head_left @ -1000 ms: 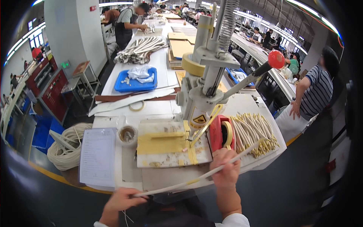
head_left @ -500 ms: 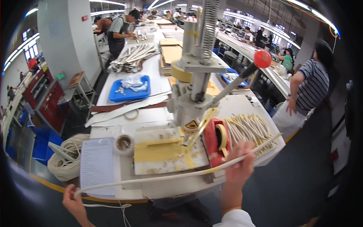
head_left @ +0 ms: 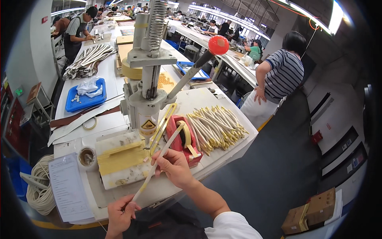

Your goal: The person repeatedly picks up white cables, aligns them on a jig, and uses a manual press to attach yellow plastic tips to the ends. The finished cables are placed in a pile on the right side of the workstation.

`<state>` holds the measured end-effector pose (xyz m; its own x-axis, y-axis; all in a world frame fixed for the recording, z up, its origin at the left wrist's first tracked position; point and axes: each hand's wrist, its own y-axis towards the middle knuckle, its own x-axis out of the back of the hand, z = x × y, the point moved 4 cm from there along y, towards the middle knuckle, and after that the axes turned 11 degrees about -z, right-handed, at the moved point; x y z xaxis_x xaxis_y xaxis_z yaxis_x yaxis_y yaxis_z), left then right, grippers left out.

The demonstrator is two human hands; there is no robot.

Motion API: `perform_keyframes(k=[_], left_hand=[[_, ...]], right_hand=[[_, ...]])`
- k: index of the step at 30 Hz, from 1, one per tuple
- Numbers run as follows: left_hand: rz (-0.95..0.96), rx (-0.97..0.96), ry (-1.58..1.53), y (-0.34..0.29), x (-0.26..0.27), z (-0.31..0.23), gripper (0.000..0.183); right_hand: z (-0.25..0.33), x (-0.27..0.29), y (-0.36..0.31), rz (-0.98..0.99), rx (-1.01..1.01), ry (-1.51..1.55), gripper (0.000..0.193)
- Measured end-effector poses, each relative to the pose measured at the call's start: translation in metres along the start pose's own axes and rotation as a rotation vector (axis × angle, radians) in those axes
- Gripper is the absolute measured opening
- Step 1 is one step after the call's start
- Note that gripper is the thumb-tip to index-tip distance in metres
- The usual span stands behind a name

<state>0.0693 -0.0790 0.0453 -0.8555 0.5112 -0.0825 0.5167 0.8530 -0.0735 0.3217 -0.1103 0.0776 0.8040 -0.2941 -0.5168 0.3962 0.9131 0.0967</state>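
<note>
A white cord (head_left: 150, 175) with a band of yellow tape slants up and away in front of the table. My left hand (head_left: 121, 213) is closed on it below the tape band, near the table's front edge. Higher up, my right hand (head_left: 174, 167) pinches the same cord between thumb and fingers. The cord's upper end passes beside a red tape dispenser (head_left: 194, 160) holding a pale yellow roll. Left of the cord is a marble-like board (head_left: 115, 177) partly covered with yellow tape, under a hand press (head_left: 149, 85) with a red-knobbed lever.
A pile of cut white cords (head_left: 217, 127) lies right of the dispenser. A printed sheet (head_left: 71, 191), a tape roll (head_left: 86, 156) and a coil of cord (head_left: 41, 191) are on the left. Farther back sits a blue tray (head_left: 85, 95). A person in a striped shirt (head_left: 284, 73) stands at the right.
The view has swung to the right. The cord, earlier stretched across the table front between widely spaced hands, now slants upward, and my hands are much closer together on it.
</note>
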Motion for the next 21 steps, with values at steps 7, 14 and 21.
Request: perform_keyframes(k=[7, 14, 21], left_hand=[[0.133, 0.215, -0.055, -0.005, 0.015, 0.011, 0.025], [-0.172, -0.184, 0.407, -0.002, 0.023, -0.007, 0.011], [-0.465, -0.596, 0.694, -0.017, 0.038, -0.025, 0.015]], right_hand=[[-0.015, -0.008, 0.002, 0.021, -0.101, -0.077, 0.035], [-0.022, 0.0, -0.007, -0.053, -0.061, 0.045, 0.03], [-0.036, -0.005, -0.011, -0.03, -0.035, 0.052, 0.028]])
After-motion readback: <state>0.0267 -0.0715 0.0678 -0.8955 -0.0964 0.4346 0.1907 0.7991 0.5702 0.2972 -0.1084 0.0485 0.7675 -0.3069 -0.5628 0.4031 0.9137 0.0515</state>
